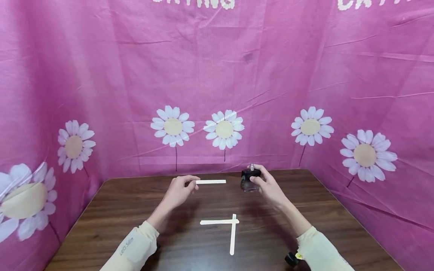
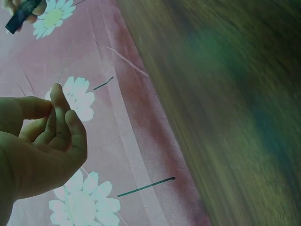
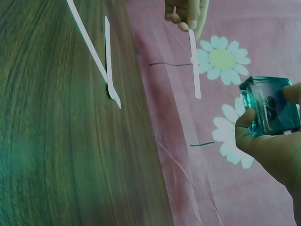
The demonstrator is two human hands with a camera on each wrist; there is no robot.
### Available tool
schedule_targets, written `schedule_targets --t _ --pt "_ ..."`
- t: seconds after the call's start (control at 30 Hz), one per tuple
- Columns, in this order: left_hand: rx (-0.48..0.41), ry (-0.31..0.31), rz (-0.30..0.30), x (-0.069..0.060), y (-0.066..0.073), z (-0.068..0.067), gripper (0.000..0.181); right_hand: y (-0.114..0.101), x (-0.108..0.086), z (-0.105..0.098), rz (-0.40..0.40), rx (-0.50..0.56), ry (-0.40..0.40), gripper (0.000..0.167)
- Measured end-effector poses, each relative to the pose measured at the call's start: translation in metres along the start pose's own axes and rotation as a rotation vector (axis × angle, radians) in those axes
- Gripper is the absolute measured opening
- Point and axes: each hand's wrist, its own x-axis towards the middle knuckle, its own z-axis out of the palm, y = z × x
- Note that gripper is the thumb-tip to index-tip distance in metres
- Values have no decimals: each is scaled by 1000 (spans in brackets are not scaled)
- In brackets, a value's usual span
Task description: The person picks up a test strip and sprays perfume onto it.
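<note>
Between thumb and fingers, my left hand (image 1: pixel 182 191) pinches one end of a white paper strip (image 1: pixel 211 182), held level above the table and pointing right. In the left wrist view the strip shows only as a thin edge above the left hand (image 2: pixel 51 136). My right hand (image 1: pixel 269 188) grips a dark glass perfume bottle (image 1: pixel 250 180), its silver spray nozzle uncovered and upward. The right wrist view shows the bottle (image 3: pixel 272 106) between thumb and fingers. A gap separates strip and bottle. Two more white strips (image 1: pixel 233 237) lie crossed on the table below the hands.
The wooden table (image 1: pixel 112 210) ends at a pink curtain (image 1: pixel 217 75) printed with daisies, which surrounds it at the back and sides. A small black cap-like object (image 1: pixel 291 259) lies near the right sleeve (image 1: pixel 322 250), with something yellow beside it.
</note>
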Motion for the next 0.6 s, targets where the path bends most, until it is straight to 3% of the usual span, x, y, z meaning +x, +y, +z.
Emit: schedule_targets --t 0.1,0.2,0.43,0.6 --pt "-3 -2 -1 0 0 1 22 -6 -3 2 27 98 17 44" --pt "-6 -8 -6 -2 0 0 22 -11 -7 5 34 106 -4 45" --pt "-1 -11 2 -1 1 -1 22 -21 -14 7 -65 -192 -14 53" --pt "-3 -20 -4 -2 2 0 22 -25 -17 10 -107 -165 -73 55"
